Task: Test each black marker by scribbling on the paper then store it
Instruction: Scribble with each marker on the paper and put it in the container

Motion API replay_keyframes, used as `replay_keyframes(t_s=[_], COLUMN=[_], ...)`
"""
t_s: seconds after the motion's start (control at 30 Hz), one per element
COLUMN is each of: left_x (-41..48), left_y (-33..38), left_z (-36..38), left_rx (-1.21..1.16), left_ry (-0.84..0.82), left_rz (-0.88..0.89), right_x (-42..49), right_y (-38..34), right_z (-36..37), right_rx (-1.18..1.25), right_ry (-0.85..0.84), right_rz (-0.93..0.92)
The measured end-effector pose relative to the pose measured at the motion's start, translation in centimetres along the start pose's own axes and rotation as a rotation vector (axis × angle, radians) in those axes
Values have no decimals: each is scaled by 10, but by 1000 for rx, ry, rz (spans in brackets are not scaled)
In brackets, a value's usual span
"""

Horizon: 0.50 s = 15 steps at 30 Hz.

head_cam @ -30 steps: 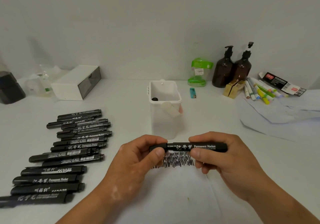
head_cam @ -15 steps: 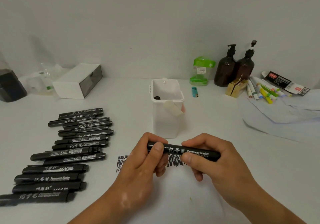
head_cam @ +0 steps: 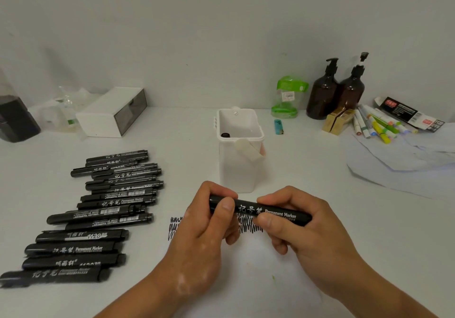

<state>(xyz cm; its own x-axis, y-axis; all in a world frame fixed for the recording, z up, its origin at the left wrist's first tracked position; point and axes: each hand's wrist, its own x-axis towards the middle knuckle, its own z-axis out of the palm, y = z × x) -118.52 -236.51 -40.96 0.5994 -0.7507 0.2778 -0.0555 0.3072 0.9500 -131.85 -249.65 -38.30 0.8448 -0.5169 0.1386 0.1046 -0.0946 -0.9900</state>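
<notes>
**While both hands grip one marker, the others lie in rows**

Where the white table (head_cam: 184, 140) meets a plain pale wall (head_cam: 221, 34), clutter lines the back edge: a dark container (head_cam: 14, 120), a white box (head_cam: 110, 113), a green-lidded clear jar (head_cam: 286, 98), a teal lighter (head_cam: 278, 127), two amber pump bottles (head_cam: 323, 96), small gold boxes (head_cam: 338, 120) and a pile of coloured pens (head_cam: 376, 125) on loose sheets (head_cam: 406, 155).

Rows of capped black markers (head_cam: 118, 194) lie flat on the left. A white storage tub (head_cam: 240, 165) stands upright mid-table, with one dark marker end (head_cam: 225, 135) showing inside.

Just in front of the tub, the held black marker (head_cam: 270, 213) sits nearly level, dipping slightly to the right, above the paper (head_cam: 246, 280). The left hand (head_cam: 204, 224) curls its thumb and fingers round the marker's left end; the right hand (head_cam: 302, 239) pinches the barrel. Both hands cover part of the black scribbles (head_cam: 248, 225) on the sheet.
</notes>
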Motion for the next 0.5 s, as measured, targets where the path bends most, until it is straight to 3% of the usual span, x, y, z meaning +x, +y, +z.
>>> replay_keyframes(t_s=[0.2,0.3,0.4,0.5], left_x=[5,4,5,5], left_y=[5,4,6,13], left_z=[0,-2,-3,-5], left_rx=[-304,-215,-74,-14], left_ry=[-87,-80,-33,-54], left_rz=[-11,-1,39,86], right_x=[6,6,3,1], right_y=[-4,-2,-3,-9], right_z=[3,7,7,2], right_rx=[203,329,112,-163], right_ry=[-28,-103,-70,80], right_rz=[43,81,27,-100])
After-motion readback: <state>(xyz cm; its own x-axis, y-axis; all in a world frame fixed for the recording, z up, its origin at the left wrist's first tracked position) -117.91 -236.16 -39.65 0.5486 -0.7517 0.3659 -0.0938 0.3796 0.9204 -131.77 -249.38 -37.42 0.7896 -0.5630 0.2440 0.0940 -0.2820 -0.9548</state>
